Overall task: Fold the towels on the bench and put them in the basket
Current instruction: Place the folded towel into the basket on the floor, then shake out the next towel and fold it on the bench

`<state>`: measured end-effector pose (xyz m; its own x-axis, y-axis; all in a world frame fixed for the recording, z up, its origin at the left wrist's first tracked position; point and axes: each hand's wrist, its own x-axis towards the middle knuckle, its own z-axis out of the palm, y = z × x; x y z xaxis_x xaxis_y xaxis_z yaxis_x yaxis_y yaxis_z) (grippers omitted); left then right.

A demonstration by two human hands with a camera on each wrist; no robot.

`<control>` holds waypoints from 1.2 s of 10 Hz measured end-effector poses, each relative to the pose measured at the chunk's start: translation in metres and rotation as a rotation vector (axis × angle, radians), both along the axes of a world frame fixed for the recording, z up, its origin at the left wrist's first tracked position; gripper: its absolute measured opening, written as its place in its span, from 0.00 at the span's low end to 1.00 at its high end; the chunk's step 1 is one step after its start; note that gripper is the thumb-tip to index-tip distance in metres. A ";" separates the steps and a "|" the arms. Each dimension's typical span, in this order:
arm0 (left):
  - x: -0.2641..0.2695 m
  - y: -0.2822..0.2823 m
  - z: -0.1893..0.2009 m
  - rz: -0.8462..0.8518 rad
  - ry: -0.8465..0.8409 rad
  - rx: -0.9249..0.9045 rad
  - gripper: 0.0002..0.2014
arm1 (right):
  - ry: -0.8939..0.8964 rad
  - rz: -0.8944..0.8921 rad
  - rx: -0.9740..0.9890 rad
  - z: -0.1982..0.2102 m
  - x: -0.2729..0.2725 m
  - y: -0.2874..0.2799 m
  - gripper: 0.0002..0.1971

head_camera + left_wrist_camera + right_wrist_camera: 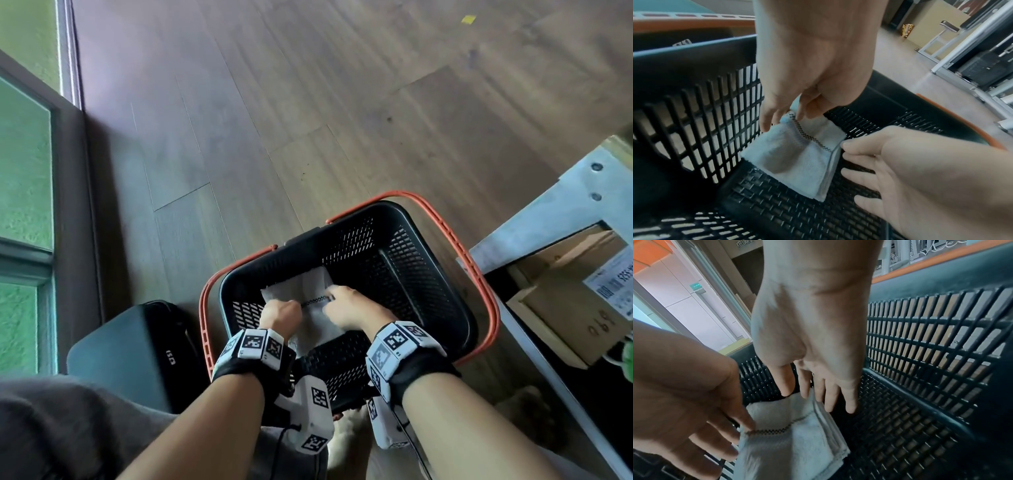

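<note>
Head view: you have 1 folded towel (310, 311) down inside the basket (442, 274), your left hand (279, 313) and right hand (352, 310) each pinching an edge. Left wrist view: it touches the floor grid. Right wrist view: no other towels show; releasing remains
</note>
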<state>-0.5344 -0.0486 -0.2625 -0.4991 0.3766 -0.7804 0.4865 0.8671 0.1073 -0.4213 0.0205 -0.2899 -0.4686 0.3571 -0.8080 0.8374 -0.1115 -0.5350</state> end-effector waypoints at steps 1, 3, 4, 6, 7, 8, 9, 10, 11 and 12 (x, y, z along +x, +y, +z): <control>0.001 0.000 0.011 -0.017 -0.009 -0.025 0.15 | -0.015 -0.034 0.021 -0.004 -0.004 0.000 0.31; -0.001 -0.004 0.009 0.301 -0.137 0.072 0.14 | 0.005 -0.078 0.088 0.001 0.007 -0.003 0.26; 0.001 -0.009 0.014 0.192 -0.145 0.116 0.10 | 0.032 -0.098 0.132 0.010 0.013 -0.004 0.20; 0.027 0.013 0.066 0.342 -0.266 0.328 0.12 | 0.076 -0.296 0.357 0.072 0.042 0.002 0.08; 0.050 0.036 0.120 0.298 -0.304 0.474 0.06 | 0.064 -0.559 0.543 0.130 0.068 0.012 0.08; 0.073 0.045 0.167 0.258 -0.358 0.557 0.06 | 0.124 -0.714 0.638 0.172 0.089 0.016 0.09; 0.114 0.051 0.224 0.088 -0.403 0.673 0.11 | 0.184 -0.844 0.750 0.230 0.127 0.011 0.09; 0.142 0.054 0.253 0.004 -0.431 0.750 0.10 | 0.200 -0.925 0.804 0.259 0.154 0.002 0.08; 0.196 0.049 0.294 -0.114 -0.489 0.814 0.10 | 0.180 -1.032 0.868 0.293 0.209 -0.018 0.12; 0.234 0.047 0.317 -0.208 -0.525 0.803 0.12 | 0.152 -1.118 0.890 0.311 0.251 -0.031 0.14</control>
<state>-0.3004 -0.0020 0.0550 -0.0253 0.9336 -0.3573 0.3433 0.3438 0.8740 -0.1705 -0.0105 0.0215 0.3298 0.9394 -0.0934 0.4650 -0.2477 -0.8499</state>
